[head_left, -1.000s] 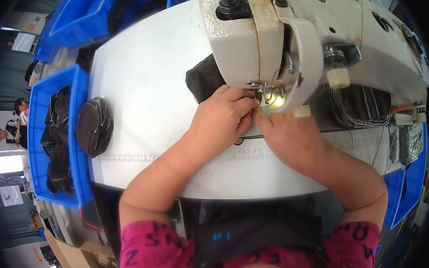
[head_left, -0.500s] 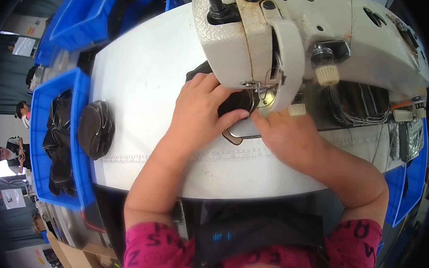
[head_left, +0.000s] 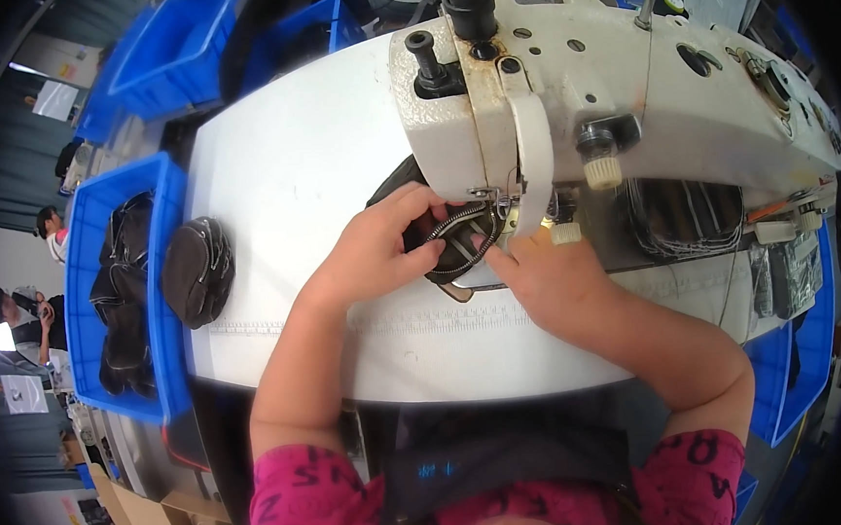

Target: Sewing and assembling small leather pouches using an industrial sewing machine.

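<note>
A dark fabric pouch with a curved metal zipper [head_left: 460,253] lies under the needle area of a white sewing machine [head_left: 445,129]. Its opening faces me and shows light strips inside. My left hand [head_left: 377,244] grips the pouch's left side, thumb and fingers pinching the zipper edge. On the other side my right hand [head_left: 550,275] presses the pouch's right edge close to the presser foot, with its fingertips partly hidden by the machine. Part of the pouch's dark body sticks out behind my left hand.
A stack of dark rounded pieces [head_left: 197,272] lies at the table's left, beside a blue bin [head_left: 172,309] of dark pouches. Another stack of dark pieces [head_left: 687,216] sits under the machine arm. A printed ruler [head_left: 405,323] runs along the white table [head_left: 286,145]. Two people stand far left.
The zipper opening has spread wider and its inside now shows. My left hand has shifted slightly down and left, holding the edge. The whole view has moved a little.
</note>
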A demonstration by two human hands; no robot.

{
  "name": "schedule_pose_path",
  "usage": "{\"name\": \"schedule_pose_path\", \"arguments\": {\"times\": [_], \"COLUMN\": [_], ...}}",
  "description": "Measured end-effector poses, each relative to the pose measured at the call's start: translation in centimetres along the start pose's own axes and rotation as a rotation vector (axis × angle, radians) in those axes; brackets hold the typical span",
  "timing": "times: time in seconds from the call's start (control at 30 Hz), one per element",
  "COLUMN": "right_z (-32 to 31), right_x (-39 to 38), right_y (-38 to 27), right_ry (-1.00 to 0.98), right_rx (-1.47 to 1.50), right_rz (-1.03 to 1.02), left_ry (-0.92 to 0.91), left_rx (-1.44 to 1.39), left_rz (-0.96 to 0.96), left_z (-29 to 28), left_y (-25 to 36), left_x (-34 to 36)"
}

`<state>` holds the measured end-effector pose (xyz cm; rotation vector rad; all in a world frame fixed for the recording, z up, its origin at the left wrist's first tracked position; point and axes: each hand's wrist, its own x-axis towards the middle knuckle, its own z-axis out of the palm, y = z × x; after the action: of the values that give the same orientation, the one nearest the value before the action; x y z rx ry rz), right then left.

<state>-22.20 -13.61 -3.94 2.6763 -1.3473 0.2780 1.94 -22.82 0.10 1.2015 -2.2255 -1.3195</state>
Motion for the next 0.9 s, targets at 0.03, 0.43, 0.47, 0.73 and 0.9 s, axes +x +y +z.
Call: {"name": "schedule_pose_path", "arguments": {"times": [0.03, 0.43, 0.47, 0.73, 0.9], "right_z": [-0.1, -0.1, -0.1, -0.2, -0.3], "right_x": [0.0, -0.1, -0.1, 0.1, 0.2], "right_y": [-0.1, 0.1, 0.0, 0.0, -0.1], "right_ry": [0.015, -0.033, -0.020, -0.088, -0.093], "right_rx": [-0.009, 0.103, 0.094, 0.115, 0.135], "right_rz": [0.002, 0.018, 0.014, 0.014, 0.044], "left_ry": [0.004, 0.419, 0.418, 0.653, 0.480], "left_rx": [0.002, 0.455, 0.439, 0.839, 0.875], "left_rz": [0.000, 0.455, 0.268, 0.424, 0.780], "left_z": [0.4, 2.7, 2.6, 3.0, 3.7], "left_y": [-0.6, 0.2, 0.2, -1.6, -0.8], "left_x": [0.2, 1.1, 1.3, 2.5, 2.1]}}
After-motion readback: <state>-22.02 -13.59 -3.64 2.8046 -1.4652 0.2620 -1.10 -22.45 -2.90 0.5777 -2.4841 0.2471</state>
